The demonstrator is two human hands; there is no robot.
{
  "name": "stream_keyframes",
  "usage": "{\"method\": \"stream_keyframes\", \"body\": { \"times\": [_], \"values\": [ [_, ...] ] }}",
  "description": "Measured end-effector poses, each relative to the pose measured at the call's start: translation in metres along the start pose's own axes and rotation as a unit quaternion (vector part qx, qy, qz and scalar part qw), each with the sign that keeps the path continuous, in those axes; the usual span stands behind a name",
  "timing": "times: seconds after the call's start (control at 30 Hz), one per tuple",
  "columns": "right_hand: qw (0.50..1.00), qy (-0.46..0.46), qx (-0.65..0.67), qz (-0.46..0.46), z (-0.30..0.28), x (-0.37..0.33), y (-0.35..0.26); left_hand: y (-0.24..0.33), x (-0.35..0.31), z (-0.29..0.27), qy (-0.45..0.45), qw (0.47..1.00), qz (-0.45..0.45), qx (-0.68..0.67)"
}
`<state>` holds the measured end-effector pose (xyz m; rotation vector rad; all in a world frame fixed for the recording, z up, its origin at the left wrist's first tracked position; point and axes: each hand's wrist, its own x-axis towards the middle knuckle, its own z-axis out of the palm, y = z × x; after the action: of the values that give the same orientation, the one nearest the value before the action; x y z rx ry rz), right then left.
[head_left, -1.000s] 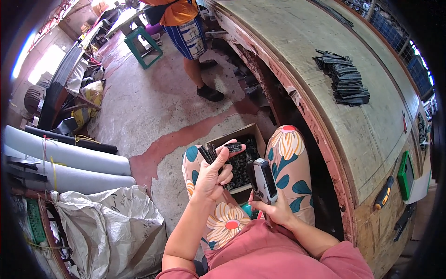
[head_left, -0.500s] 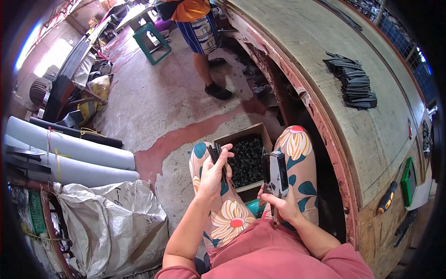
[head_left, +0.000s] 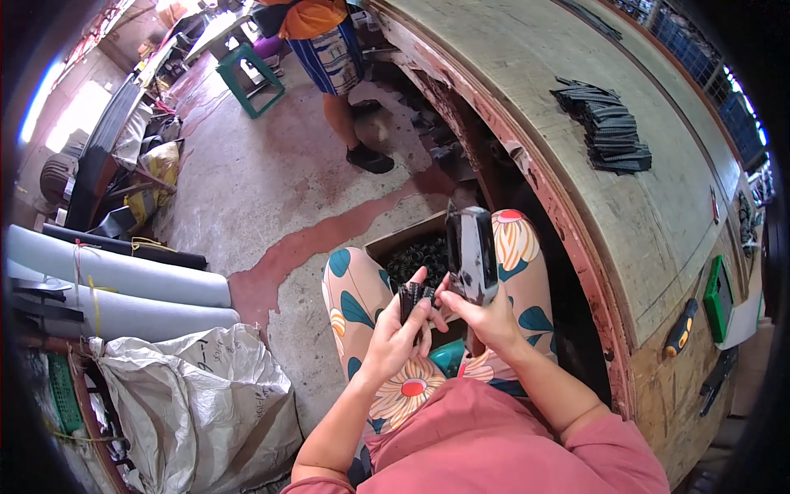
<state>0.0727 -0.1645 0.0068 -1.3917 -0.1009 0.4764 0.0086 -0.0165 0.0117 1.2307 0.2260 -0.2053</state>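
The left hand (head_left: 395,336) curls its fingers around black ribbed strips (head_left: 415,296); at its three o'clock, the right hand (head_left: 487,319) grips a grey-black hand tool (head_left: 474,257).

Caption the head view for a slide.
Left hand holding short black strips, right hand gripping a grey-and-black tool, box of dark pieces beyond.

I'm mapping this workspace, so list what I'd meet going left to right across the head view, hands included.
White sack → left hand → right hand → pile of black strips → screwdriver → green frame.
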Motion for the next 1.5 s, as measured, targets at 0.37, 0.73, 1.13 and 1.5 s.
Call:
{"method": "stream_keyframes", "body": {
  "times": [0.37, 0.73, 1.13, 1.5],
  "values": [
    [0.997, 0.062, -0.013, -0.043, -0.001, 0.010, -0.002, -0.005, -0.003, -0.004, 0.117, 0.993, 0.008, -0.029],
    [0.999, 0.031, 0.011, -0.007, -0.013, 0.016, -0.027, 0.000, -0.024, -0.012, 0.101, 0.965, 0.011, 0.241],
    [1.000, 0.005, -0.011, 0.001, -0.011, 0.022, -0.008, 0.024, -0.018, 0.002, -0.011, 0.862, 0.289, 0.416],
    [0.984, -0.048, -0.081, -0.152, -0.011, 0.003, 0.009, 0.044, 0.000, -0.010, 0.143, 0.988, -0.050, -0.004]
  ]
}}
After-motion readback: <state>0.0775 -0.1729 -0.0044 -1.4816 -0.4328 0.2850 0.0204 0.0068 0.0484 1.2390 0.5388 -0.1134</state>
